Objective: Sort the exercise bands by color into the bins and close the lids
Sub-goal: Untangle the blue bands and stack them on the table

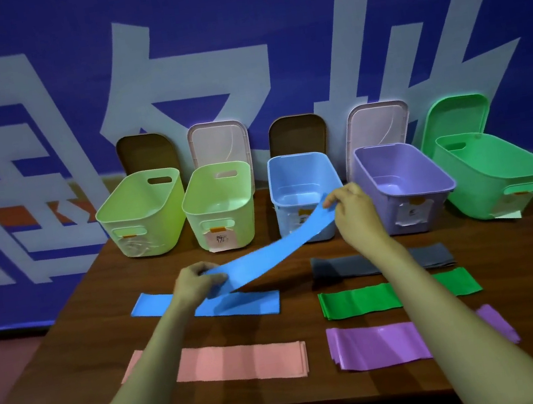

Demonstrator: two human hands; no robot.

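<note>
Left grip (197,283): fingers curled round the near-left end of a blue band (266,259), low, just above the counter (321,391). Right grip (352,209): thumb and fingertips pinch the far-right end, raised in front of the blue bin (300,170). Both grips are closed on the same band. It hangs between them in a shallow sag, clear of the counter, with its right end up at the bin's near rim.

Under the left grip a second blue band (256,303) lies flat. Also flat on the counter:
- pink band (240,361), near left
- grey band (347,267), right
- green band (359,302), right, nearer than the grey
- purple band (370,347), near right

Far row, left to right: two pale green bins (142,213) (220,205), the blue bin, a purple bin (400,178) and a green bin (492,175). What shows of their insides looks empty. Behind each bin a lid leans on the wall, the one behind the blue bin being a brown lid (298,134). None is fitted.

Step in hand, as I judge it: the first blue band is on its way to the blue bin. Sorting has barely begun and no lid is closed.

The next move calls for bringing the left end up and to the right to meet the right end. That gathers the limp strip so the whole length clears the near rim. Then release over the bin's middle. A loose tail left draped on the rim would likely foul the lid later.
</note>
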